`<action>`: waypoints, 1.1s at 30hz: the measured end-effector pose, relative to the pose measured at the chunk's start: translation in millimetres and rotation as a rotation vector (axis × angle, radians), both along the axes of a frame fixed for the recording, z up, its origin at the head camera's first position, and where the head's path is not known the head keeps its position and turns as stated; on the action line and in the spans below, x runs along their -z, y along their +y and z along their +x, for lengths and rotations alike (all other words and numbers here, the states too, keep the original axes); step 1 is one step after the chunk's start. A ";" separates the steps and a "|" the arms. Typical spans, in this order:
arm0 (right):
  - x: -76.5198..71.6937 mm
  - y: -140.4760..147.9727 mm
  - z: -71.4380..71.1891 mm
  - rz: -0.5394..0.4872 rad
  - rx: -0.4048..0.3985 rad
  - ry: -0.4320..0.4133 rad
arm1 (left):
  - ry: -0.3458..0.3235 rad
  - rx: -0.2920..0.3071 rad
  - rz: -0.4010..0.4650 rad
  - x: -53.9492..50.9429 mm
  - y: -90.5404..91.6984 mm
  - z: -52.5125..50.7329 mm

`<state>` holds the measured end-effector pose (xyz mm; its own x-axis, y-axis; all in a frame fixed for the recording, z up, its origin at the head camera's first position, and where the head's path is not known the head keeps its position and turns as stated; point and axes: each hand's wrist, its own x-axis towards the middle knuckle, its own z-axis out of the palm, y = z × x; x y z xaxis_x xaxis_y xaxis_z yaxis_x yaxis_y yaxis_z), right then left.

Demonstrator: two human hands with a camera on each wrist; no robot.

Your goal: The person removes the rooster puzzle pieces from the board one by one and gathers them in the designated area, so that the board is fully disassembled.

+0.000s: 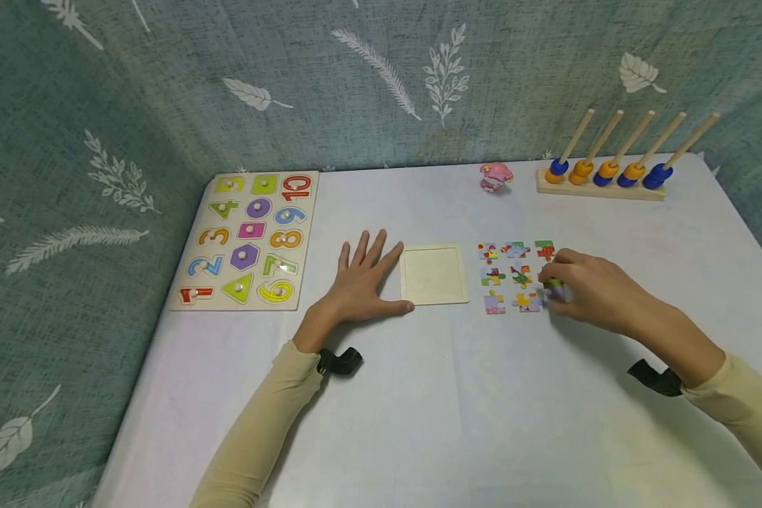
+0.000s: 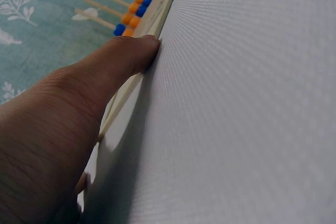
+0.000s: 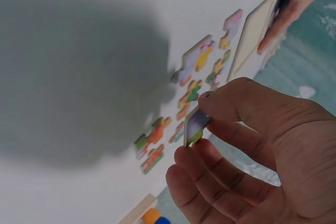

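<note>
My right hand (image 1: 593, 289) pinches a jigsaw puzzle piece (image 3: 197, 123) between thumb and fingers; its visible face is purple with some green. In the right wrist view the held piece is tilted, above the tabletop. Beside and beneath that hand, several colourful jigsaw pieces (image 1: 521, 275) lie apart in rough rows. To their left is a square, pale wooden puzzle tray (image 1: 434, 275) with a raised rim and no piece in it. My left hand (image 1: 360, 286) lies with fingers spread at the tray's left side, its thumb (image 2: 126, 59) against the tray's edge.
A wooden number-and-shape peg board (image 1: 244, 240) lies at the left. At the back stand a small pink figurine (image 1: 495, 176) and, farther right, a wooden peg stand (image 1: 600, 187) with blue and orange beads. A green leaf-patterned cloth (image 1: 355, 85) hangs behind the white table (image 1: 419, 423).
</note>
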<state>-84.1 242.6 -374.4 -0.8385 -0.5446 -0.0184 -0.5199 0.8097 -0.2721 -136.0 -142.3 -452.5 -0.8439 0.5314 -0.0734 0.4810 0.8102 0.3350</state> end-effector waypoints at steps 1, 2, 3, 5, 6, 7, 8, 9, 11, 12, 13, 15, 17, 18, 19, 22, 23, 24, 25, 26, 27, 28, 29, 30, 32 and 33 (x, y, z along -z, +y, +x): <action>0.5 1.1 0.4 0.001 0.005 -0.002 | 0.000 0.000 -0.002 0.0 0.0 -0.1; 1.1 2.1 0.8 0.002 0.010 -0.007 | 0.000 -0.001 -0.002 -0.2 0.0 -0.3; 1.8 3.1 1.1 0.003 0.015 -0.009 | -0.001 -0.002 -0.002 -0.3 0.0 -0.5; 2.9 5.0 1.8 0.006 0.025 -0.021 | -0.001 -0.002 -0.003 -0.8 0.2 -0.7; 3.6 5.8 2.1 0.007 0.029 -0.028 | -0.001 -0.001 -0.006 -0.9 0.1 -0.5; 4.4 6.6 2.4 0.008 0.033 -0.034 | -0.002 -0.001 -0.006 -1.0 0.0 -0.5; 5.3 7.2 2.6 0.009 0.036 -0.039 | -0.002 -0.001 -0.004 -1.2 -0.1 -0.4; 6.4 7.8 2.8 0.009 0.038 -0.044 | -0.002 -0.001 -0.002 -1.4 -0.2 -0.3; 9.1 8.5 3.0 0.005 0.040 -0.050 | -0.002 -0.001 0.002 -1.6 -0.5 -0.2; 10.4 8.7 3.0 0.002 0.040 -0.050 | -0.002 -0.002 0.005 -1.5 -0.7 -0.3; 11.8 8.9 3.1 -0.001 0.040 -0.048 | -0.002 -0.002 0.008 -1.2 -0.8 -0.4; 14.7 8.7 3.4 -0.008 0.039 -0.046 | -0.002 -0.002 0.010 -0.7 -1.1 -0.7; 17.4 8.1 4.3 -0.014 0.034 -0.047 | -0.006 -0.002 0.010 -0.2 -1.9 -0.6; 18.6 7.8 4.8 -0.016 0.031 -0.048 | -0.008 -0.002 0.010 0.1 -2.4 -0.4; 19.6 7.6 5.4 -0.017 0.027 -0.049 | -0.009 -0.002 0.010 0.1 -2.5 -0.1; 21.4 7.5 7.4 -0.016 0.017 -0.049 | -0.015 -0.002 0.014 0.3 -2.6 0.9; 21.5 7.6 7.8 -0.016 0.012 -0.043 | -0.016 -0.003 0.015 0.6 -2.6 1.2; 21.5 7.6 8.0 -0.018 0.007 -0.040 | -0.015 -0.004 0.016 0.9 -2.6 1.4; 21.3 7.5 8.0 -0.019 0.004 -0.035 | -0.013 -0.005 0.015 1.1 -2.8 1.4; 21.1 7.4 8.0 -0.023 0.002 -0.031 | -0.011 -0.006 0.016 1.5 -3.0 1.4; 20.8 7.2 8.0 -0.025 0.000 -0.027 | -0.009 -0.006 0.015 1.8 -3.3 1.4; 20.7 7.1 7.9 -0.025 -0.002 -0.025 | -0.006 -0.007 0.016 2.0 -3.6 1.3; 20.5 6.9 7.8 -0.026 -0.002 -0.024 | -0.004 -0.007 0.020 2.0 -3.8 1.3; 20.4 6.9 7.9 -0.026 -0.001 -0.025 | -0.003 -0.007 0.021 1.9 -4.0 1.2; 20.6 6.6 8.4 -0.026 0.007 -0.030 | -0.004 -0.007 0.019 1.8 -4.7 1.3; 20.7 6.4 8.7 -0.025 0.010 -0.034 | -0.007 -0.007 0.019 1.8 -5.1 1.6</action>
